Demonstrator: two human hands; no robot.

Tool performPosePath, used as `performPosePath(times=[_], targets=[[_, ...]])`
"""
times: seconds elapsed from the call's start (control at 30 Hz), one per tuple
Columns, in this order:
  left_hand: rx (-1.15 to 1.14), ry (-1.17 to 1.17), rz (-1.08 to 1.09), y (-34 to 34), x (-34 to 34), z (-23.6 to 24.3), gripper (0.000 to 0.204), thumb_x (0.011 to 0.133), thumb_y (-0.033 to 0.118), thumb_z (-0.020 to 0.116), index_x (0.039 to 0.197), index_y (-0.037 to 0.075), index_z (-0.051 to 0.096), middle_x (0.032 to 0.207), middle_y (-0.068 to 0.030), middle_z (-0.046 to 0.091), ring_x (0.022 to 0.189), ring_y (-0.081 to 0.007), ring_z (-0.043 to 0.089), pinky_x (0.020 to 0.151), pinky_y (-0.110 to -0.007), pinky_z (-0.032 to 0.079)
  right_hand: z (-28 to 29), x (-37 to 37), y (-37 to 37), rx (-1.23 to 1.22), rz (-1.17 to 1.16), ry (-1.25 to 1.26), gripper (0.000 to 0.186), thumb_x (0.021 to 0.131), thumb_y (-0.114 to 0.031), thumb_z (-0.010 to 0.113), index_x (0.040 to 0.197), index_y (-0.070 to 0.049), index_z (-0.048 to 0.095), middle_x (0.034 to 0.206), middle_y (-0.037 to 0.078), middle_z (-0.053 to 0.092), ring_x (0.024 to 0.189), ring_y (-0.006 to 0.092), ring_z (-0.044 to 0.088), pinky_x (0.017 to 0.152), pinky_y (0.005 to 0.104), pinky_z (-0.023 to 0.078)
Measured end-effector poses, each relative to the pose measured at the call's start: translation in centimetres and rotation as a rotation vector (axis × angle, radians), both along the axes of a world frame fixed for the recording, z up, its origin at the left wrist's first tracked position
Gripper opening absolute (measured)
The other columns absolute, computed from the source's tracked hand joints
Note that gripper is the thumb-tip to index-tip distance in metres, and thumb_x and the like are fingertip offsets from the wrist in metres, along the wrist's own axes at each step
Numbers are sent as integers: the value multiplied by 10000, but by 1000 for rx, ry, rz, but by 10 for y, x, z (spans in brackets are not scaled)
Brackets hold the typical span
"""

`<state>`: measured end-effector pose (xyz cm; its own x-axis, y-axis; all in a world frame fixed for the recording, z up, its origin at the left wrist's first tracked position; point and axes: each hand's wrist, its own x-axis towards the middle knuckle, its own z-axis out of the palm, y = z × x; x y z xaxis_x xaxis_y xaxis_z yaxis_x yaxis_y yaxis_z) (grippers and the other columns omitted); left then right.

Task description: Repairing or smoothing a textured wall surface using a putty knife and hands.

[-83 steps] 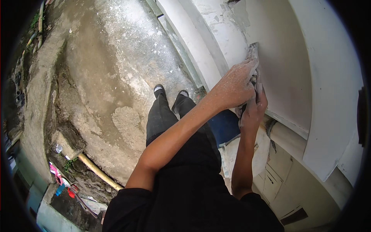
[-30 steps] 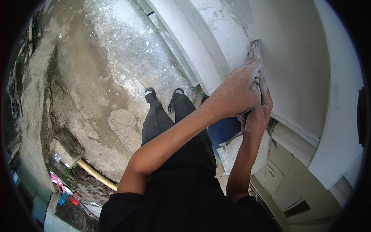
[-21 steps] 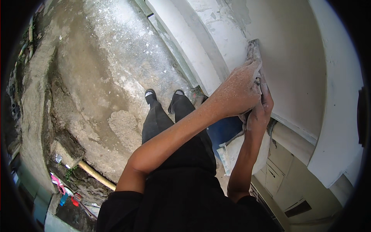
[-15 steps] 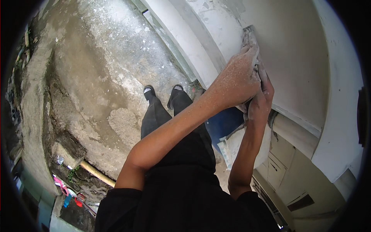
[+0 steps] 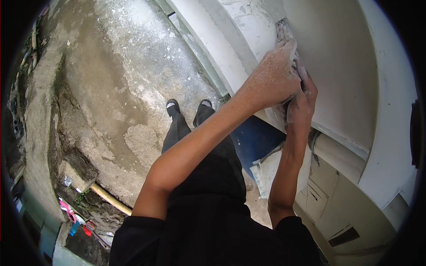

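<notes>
My left hand (image 5: 276, 80), coated in white dust, reaches across to the right and is closed. My right hand (image 5: 302, 99) is closed just beside it, its fingers bent up along the same spot. Both hold a narrow, dusty grey piece, whose far end (image 5: 281, 22) shows past the left fingers; most of it is hidden and I cannot make out its kind. The hands are up against the pale wall surface (image 5: 335, 66), by its border with a patchy white ledge (image 5: 250, 22).
Below the hands stand a dark blue container (image 5: 255, 137) and a whitish bag-like thing (image 5: 284, 166). A pale pipe (image 5: 339, 150) runs along the wall's lower edge. White-spotted concrete floor (image 5: 133, 57) lies left, with a rough raised kerb (image 5: 40, 133) beyond.
Both hands, still together on the dusty piece, have slid slightly up along the wall, away from my body. More of the blue container shows below them.
</notes>
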<state>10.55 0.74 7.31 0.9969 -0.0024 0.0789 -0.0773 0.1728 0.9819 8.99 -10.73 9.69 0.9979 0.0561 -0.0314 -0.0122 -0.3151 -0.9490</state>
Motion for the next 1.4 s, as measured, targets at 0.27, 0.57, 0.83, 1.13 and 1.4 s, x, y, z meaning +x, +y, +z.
performPosePath(times=[0.27, 0.57, 0.83, 1.13, 1.4], targets=[[-9, 37, -178, 6, -13, 2, 614, 745, 34, 522, 1333, -97, 403, 1317, -330, 463, 1266, -436, 426, 1077, -408, 331, -8, -22, -7, -158, -52, -164, 448, 889, -95, 513, 1282, 119, 505, 1273, 206, 569, 1154, 253, 550, 1032, 340, 366], [27, -136, 3, 2, -2, -3, 420, 740, 28, 516, 1136, -105, 481, 1038, -314, 552, 1009, -479, 520, 913, -430, 423, 5, -7, -1, -70, -67, -1, 427, 906, -146, 537, 1262, 89, 540, 1126, 144, 630, 1006, 183, 560, 957, 300, 399], [91, -124, -95, -2, -19, -1, 536, 741, 14, 496, 1259, -112, 442, 1196, -331, 530, 1076, -473, 520, 963, -411, 419, 0, -29, 7, -41, -94, -146, 451, 907, -78, 496, 1314, 114, 476, 1304, 190, 548, 1199, 236, 513, 1058, 335, 339], [22, -194, -24, -2, -3, 3, 611, 751, 18, 503, 1354, -34, 421, 1166, -308, 555, 1114, -455, 520, 955, -415, 419, -4, -9, -17, -2, 7, -126, 428, 914, -82, 528, 1302, 97, 502, 1331, 175, 531, 1199, 222, 507, 1061, 321, 329], [-145, 196, -85, 30, -23, -5, 623, 726, 79, 561, 1319, -58, 427, 1119, -204, 583, 1024, -309, 574, 908, -339, 451, 6, -33, 14, -150, -33, -69, 430, 899, -86, 474, 1287, 96, 515, 1166, 168, 623, 1034, 188, 560, 955, 302, 403]])
